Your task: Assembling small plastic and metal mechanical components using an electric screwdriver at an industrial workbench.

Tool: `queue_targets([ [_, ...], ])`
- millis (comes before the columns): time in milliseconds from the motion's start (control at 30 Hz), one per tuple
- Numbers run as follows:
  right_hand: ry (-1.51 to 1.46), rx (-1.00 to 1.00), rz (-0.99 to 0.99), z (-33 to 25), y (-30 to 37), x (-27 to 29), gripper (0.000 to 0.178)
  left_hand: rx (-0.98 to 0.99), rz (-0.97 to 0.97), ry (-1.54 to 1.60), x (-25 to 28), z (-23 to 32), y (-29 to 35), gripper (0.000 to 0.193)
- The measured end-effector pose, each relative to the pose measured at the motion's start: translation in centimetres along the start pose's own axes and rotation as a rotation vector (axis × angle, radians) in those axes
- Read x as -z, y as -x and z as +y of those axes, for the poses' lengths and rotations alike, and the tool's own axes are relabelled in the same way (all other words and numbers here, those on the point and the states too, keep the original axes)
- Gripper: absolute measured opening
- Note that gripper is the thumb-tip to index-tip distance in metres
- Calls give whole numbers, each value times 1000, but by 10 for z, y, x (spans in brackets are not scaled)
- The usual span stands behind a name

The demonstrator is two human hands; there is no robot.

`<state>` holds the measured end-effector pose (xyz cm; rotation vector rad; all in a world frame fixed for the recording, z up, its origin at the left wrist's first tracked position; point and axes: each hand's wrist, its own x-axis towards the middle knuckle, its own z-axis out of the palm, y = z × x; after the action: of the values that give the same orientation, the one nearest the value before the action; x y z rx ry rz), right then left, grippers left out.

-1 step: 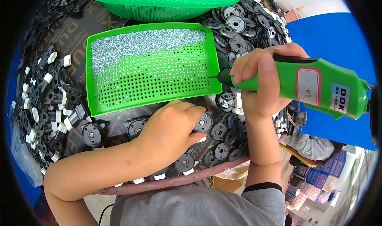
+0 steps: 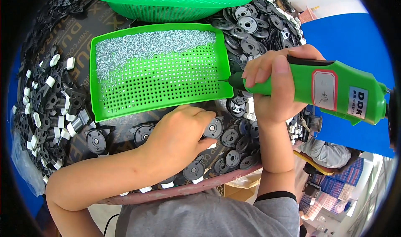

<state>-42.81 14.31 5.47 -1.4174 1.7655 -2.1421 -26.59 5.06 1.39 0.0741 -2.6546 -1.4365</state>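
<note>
My right hand [image 2: 277,80] is wrapped round a green electric screwdriver [image 2: 334,86], held level with its thin bit pointing left over the right rim of a green perforated tray [image 2: 163,107]. Small silver screws [image 2: 154,43] cover the far part of that tray. Just in front of it, my left hand [image 2: 177,134] pinches a dark round disc part [image 2: 214,128] between thumb and fingers, with a bit of white showing below. Similar discs lie to the left of this hand, one a dark disc [image 2: 96,141] with side tabs, another a disc [image 2: 144,134] partly covered by the hand.
Dark discs [image 2: 250,47] are heaped along the right. Black parts with white ends [image 2: 54,99] pile up at the left. A green basket [image 2: 175,13] of metal and black parts stands behind the tray. The reddish table edge [image 2: 175,193] runs near my body; another person [image 2: 330,153] sits at right.
</note>
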Motion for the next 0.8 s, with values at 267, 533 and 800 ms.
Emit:
queue_targets([
  [267, 8, 3, 12, 0, 2, 0, 29, -24, 7, -2, -4, -4, 0, 36],
  [533, -58, 82, -206, -84, 8, 3, 23, -17, -7, 83, -2, -2, -3, 33],
  [800, -44, 42, -275, -67, 38, -12, 31, -15, 22, 84, -2, -8, 0, 28],
])
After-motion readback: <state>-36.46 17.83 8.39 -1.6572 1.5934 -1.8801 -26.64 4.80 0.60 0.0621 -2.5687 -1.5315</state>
